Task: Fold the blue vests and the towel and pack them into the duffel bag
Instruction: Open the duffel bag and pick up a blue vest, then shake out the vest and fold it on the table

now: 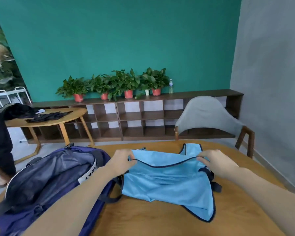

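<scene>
- Both hands pinch the dark-trimmed edge of a light blue vest (167,178): the left hand (121,161) holds it at the 9 o'clock end, the right hand (216,163) at the 3 o'clock end, and the trim sags between them.
- Wooden table (160,218) fills the lower frame and bears the vest and the bag.
- Navy duffel bag (46,178) lies at 8 o'clock, unzipped and gaping, its grey lining showing; its side touches the vest's 9 o'clock edge.
- Vest itself lies at the centre of the table, partly folded, with its shoulder straps pointing to 12 o'clock.
- Grey chair (209,114) stands at 2 o'clock beyond the table.
- Potted plants (119,84) line a low shelf at 12 o'clock.
- No towel can be made out.
</scene>
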Tool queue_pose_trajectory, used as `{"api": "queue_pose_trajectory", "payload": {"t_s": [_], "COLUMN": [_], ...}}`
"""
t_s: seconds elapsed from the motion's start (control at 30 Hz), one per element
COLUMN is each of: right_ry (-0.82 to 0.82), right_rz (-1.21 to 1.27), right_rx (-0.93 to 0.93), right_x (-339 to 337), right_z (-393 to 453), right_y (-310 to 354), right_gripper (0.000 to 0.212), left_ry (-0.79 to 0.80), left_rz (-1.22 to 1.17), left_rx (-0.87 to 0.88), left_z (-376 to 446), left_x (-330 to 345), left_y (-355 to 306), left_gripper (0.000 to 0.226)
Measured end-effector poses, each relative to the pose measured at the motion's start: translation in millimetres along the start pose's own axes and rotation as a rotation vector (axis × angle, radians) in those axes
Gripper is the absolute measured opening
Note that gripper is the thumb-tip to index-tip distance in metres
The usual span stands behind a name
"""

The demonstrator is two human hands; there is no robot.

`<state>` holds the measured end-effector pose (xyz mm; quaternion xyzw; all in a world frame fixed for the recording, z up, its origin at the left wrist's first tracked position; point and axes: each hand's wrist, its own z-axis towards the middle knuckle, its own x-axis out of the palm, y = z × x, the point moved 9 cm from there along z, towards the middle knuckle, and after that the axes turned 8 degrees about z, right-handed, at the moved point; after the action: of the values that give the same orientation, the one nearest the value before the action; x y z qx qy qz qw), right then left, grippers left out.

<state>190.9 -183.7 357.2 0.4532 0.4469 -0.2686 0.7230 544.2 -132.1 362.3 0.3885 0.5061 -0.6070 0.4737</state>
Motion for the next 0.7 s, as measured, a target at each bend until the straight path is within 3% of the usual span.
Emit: {"api": "queue_pose_trajectory", "payload": {"t_s": [0.1,0.17,0.27,0.33,0.43,0.6,0.7], "right_ry": [0.148,0.145,-0.050,-0.114,-0.016,-0.003,-0.096], "right_rz": [-0.021,-0.038,-0.079,-0.067,0.039,0.291,0.381], "right_rx": [0.018,0.004,-0.106,-0.193,-0.188,-0.054,-0.005], "right_x": [42.9,56.3,59.3,67.2,98.6,123.2,119.6], "right_z": [-26.0,-40.7,-63.3,-82.0,-106.3,-130.2,-140.0], "right_y": [-13.0,-15.0,-0.7,18.6,33.6,16.9,1.3], "right_gripper": [0.032,0.036,0.037,0.042,0.040,0.042,0.008], "left_ry": [0.165,0.171,-0.105,-0.282,-0.292,-0.242,-0.248], "left_rz": [0.138,0.192,0.228,0.191,0.071,-0.004,0.013], "left_rx": [0.063,0.059,0.148,0.317,0.474,0.361,0.287], "left_z": [-22.3,-36.6,-60.2,-88.8,-122.8,-133.6,-131.6], "left_x": [56.5,76.7,78.2,74.2,89.4,123.5,125.5], "left_y": [10.9,18.7,7.6,-23.0,-57.5,-64.1,-61.4], "left_gripper": [0.013,0.010,0.018,0.016,0.010,0.025,0.033]}}
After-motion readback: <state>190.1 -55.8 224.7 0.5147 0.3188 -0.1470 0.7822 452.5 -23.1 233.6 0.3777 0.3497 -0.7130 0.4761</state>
